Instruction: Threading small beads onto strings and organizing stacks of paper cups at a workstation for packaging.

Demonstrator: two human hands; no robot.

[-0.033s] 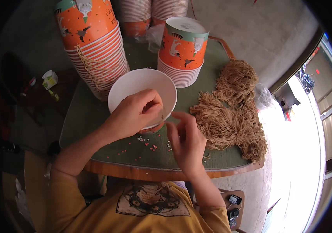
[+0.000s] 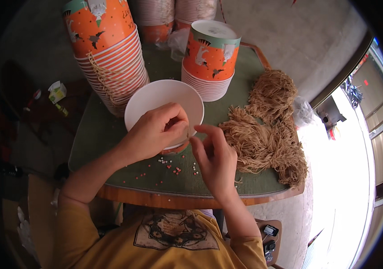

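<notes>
A white paper bowl [image 2: 162, 101], open side up, is seen near the middle of the green-covered worktop [image 2: 97, 134]. The left hand [image 2: 157, 130] is laid over its near rim, fingers curled inward and pressed together at the tips, pinching at the rim edge; whether a thin string is caught between them cannot be told. The right hand [image 2: 214, 159] is held just beside the bowl on its right, thumb and forefinger raised and bent toward the left hand, the other fingers loosely curled; nothing is clearly seen between its fingertips.

Small coloured beads [image 2: 175, 169] are scattered on the worktop directly below both hands, near the front edge.

A heap of tan string [image 2: 270, 130] is piled at the right of the worktop, just beside the right hand. Behind the bowl, a short stack of orange printed paper bowls [image 2: 211, 58] is stood upside down, touching or nearly touching the white bowl's far rim. A taller leaning stack of orange bowls [image 2: 108, 54] is set at the left rear, with string loops hanging along its side. Two more stacks [image 2: 175, 13] are partly seen at the far edge.

A yellow shirt with a printed patch [image 2: 173, 237] is visible at the bottom of the view. A small green-and-white carton [image 2: 57, 92] lies on the floor to the left.
</notes>
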